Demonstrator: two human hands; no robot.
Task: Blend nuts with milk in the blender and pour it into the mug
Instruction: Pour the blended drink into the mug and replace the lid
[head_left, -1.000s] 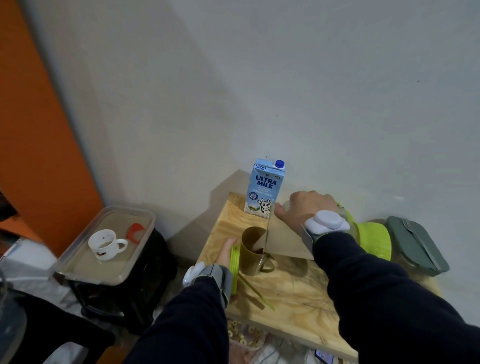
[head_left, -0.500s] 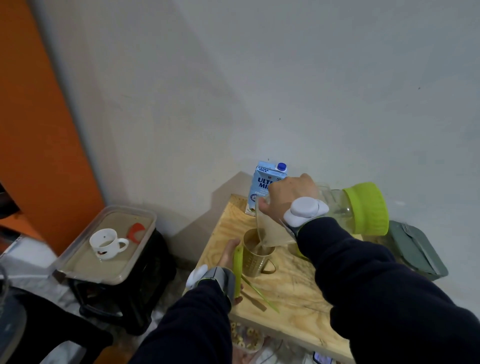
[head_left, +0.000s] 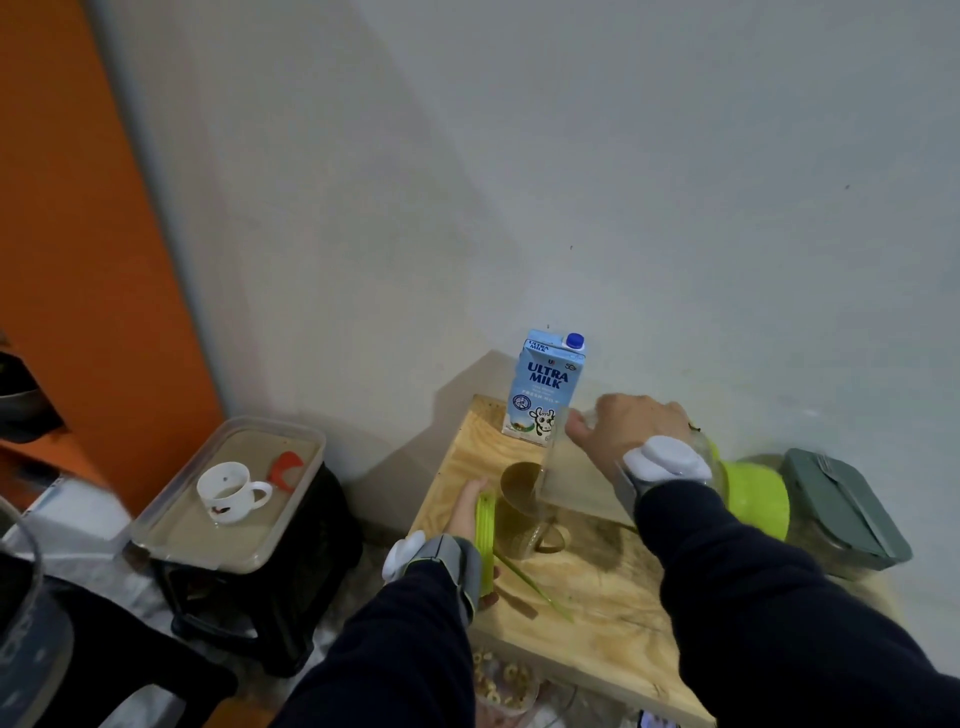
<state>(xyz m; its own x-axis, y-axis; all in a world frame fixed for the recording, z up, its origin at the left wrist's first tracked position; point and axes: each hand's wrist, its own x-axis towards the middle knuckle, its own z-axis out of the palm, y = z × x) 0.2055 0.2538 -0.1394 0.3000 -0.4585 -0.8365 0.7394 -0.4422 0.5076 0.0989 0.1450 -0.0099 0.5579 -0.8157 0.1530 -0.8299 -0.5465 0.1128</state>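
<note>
1. Right hand (head_left: 631, 434) wrapped over the top of the clear blender jar (head_left: 576, 475), fingers curled round its wall near the open mouth; jar tipped well over on its side, green base (head_left: 756, 499) raised toward the right.
2. Jar mouth touching or just above the rim of the olive mug (head_left: 522, 512), which stands on the wooden worktop (head_left: 613, 603) in front of the milk carton (head_left: 545, 387). Pale beige blend lying along the jar's lower wall toward the mug.
3. Left hand (head_left: 467, 514) just left of the mug, closed on a flat green lid (head_left: 485, 540) held on edge; finger positions behind it impossible to tell.
4. Handling, as a judgement: jar stiff, smooth, probably plastic, likely slick if wet; heaviest at the green base, so prone to swing in a grip set this far from it. Firmer hold probably nearer the middle, or with a second hand under the base.
5. Mug small and probably light, easily nudged by the jar lip; best steadied at the handle (head_left: 553, 540) or against the side.
6. Blend likely thick with nut grit, apt to come in surges; slow tilt advisable.
7. White cup (head_left: 231, 491) on the tub lid (head_left: 182, 514) well apart at left, not involved.
</note>
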